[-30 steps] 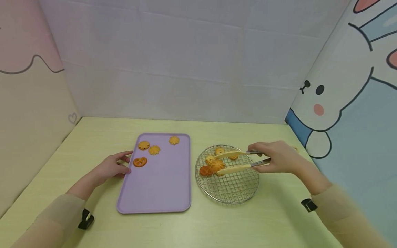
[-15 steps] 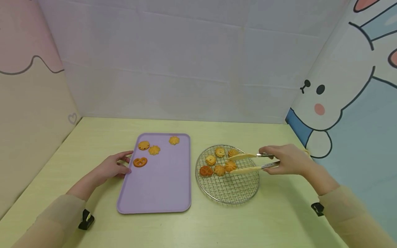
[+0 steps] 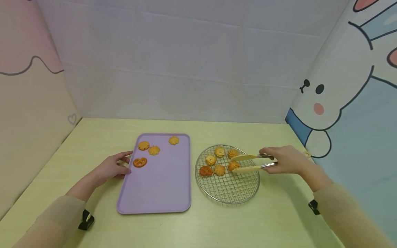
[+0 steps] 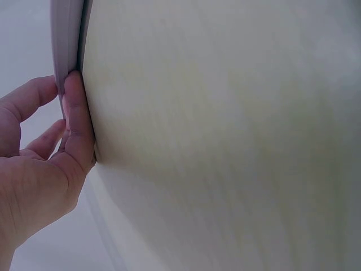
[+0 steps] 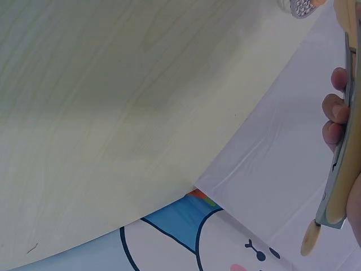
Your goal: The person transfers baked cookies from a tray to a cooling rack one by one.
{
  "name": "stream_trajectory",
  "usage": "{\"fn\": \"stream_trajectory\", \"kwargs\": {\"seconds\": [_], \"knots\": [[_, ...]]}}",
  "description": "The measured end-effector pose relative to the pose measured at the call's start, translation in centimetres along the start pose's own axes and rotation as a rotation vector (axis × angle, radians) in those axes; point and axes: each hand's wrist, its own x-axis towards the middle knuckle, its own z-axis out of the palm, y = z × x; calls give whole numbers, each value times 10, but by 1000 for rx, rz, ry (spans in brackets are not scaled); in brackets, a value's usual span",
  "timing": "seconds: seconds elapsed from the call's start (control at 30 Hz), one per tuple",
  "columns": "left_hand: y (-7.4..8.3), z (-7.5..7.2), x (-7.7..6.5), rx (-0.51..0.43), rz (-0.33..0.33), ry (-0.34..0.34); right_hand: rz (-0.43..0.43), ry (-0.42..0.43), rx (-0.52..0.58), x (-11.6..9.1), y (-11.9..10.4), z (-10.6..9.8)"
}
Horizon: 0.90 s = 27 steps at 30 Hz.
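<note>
Okay, so the step in hand looks like setting a cookie with tongs. The right grip (image 3: 286, 159) is pinching the tongs (image 3: 247, 169), arms slightly apart, and their tips sit either side of a flower cookie (image 3: 233, 165) lying on the wire rack (image 3: 214, 199). Can't tell if they're actually touching it. I'd guess it's being nudged into place, so the next move calls for easing the tongs wider and lifting clear without bumping the neighbors.

Left grip (image 3: 110, 167) has fingers and thumb pinching the left rim of the purple tray (image 3: 158, 189), which lies flat on the tabletop (image 3: 155, 230).

Containers: tray's got four pieces up its far half, namely a round cookie (image 3: 143, 145), a pretzel (image 3: 140, 162) and two flower shapes (image 3: 154, 150). Rack's got six, counting the one by the tongs: three swirls (image 3: 219, 152), a brown round (image 3: 206, 171) and a second flower (image 3: 219, 170).
</note>
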Motion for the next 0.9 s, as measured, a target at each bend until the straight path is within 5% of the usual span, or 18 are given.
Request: {"fn": "stream_trajectory", "kwargs": {"seconds": [0.5,0.9], "knots": [[-2,-1,1,8,14,-3,13,-51,-19,1,5,12],[0,0,1,9,10,-3,20,-38,-19,4,2,-7]]}}
